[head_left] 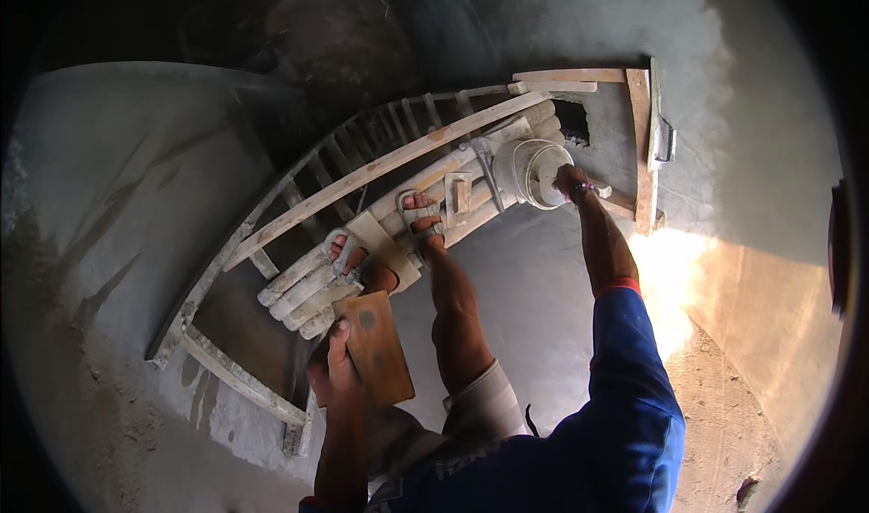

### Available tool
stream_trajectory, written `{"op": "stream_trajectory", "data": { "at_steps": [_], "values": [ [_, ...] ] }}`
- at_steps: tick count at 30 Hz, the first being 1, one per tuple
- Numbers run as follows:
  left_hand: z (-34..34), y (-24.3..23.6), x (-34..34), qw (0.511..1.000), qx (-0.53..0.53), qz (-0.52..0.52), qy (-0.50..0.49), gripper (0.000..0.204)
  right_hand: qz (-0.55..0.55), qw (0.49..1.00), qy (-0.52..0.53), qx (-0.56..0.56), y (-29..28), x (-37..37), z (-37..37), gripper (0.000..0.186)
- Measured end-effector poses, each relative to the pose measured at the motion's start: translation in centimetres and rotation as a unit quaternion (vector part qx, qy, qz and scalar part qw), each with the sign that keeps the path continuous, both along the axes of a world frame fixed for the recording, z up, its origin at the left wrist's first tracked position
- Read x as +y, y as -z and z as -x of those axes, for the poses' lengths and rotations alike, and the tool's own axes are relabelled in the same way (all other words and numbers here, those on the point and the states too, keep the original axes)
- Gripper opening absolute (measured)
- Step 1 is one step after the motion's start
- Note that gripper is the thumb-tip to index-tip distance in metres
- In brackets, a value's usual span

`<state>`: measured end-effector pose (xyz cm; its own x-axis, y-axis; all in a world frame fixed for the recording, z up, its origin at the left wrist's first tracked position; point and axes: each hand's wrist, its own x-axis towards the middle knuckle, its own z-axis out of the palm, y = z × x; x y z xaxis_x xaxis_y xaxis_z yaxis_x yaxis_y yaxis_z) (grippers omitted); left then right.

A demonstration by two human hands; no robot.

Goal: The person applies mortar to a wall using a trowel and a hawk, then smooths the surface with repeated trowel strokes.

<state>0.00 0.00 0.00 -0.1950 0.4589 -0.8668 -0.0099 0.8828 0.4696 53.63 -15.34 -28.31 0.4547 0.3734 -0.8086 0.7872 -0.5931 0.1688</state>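
Observation:
My left hand (337,361) grips a flat brown wooden float (376,348), its broad face with two dark spots turned up. My right hand (570,182) is closed at the mouth of a white bucket (520,171) with pale grey stuff inside. What its fingers hold there is hidden. The bucket stands at the right part of a platform of round poles (308,289). Between the bucket and my right foot lies a small float with a block handle (458,196). My sandalled feet stand on the poles and a flat board (385,252).
A long wooden rail (389,171) runs along the platform's far side, with a ladder-like frame (339,156) beyond it. At right, an upright timber (641,142) adjoins a long straightedge with a metal handle (668,142). A dark hole (572,122) opens in the grey wall.

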Motion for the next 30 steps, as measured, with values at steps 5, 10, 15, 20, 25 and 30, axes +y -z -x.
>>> {"op": "stream_trajectory", "data": {
  "at_steps": [5, 10, 15, 20, 25, 30],
  "values": [
    [-5.3, 0.6, 1.2, 0.994, -0.06, 0.017, 0.088, 0.035, -0.065, 0.915, -0.365, 0.16, 6.1, -2.3, -6.9, 0.02],
    [-6.1, 2.4, 1.9, 0.986, -0.093, 0.14, 0.024, 0.068, 0.068, 0.886, 0.443, 0.116, 9.2, 5.3, -1.1, 0.037],
    [-6.4, 4.2, 2.0, 0.994, 0.049, -0.03, 0.09, 0.039, -0.235, 0.891, -0.387, 0.035, 15.1, -4.2, -5.7, 0.033],
    [-7.4, 3.5, 3.2, 0.991, 0.012, 0.068, 0.115, 0.053, -0.072, 0.995, 0.061, -0.014, 14.4, -1.0, -1.7, 0.024],
    [-5.0, 6.2, -0.1, 0.969, -0.217, 0.122, 0.007, 0.064, -0.354, 0.863, 0.334, -0.135, 11.8, -7.6, 0.3, 0.028],
    [-2.8, 7.4, -0.5, 0.947, -0.303, 0.103, -0.015, 0.051, -0.459, 0.84, 0.236, -0.168, 6.4, -4.1, 5.4, 0.024]
  ]
}}
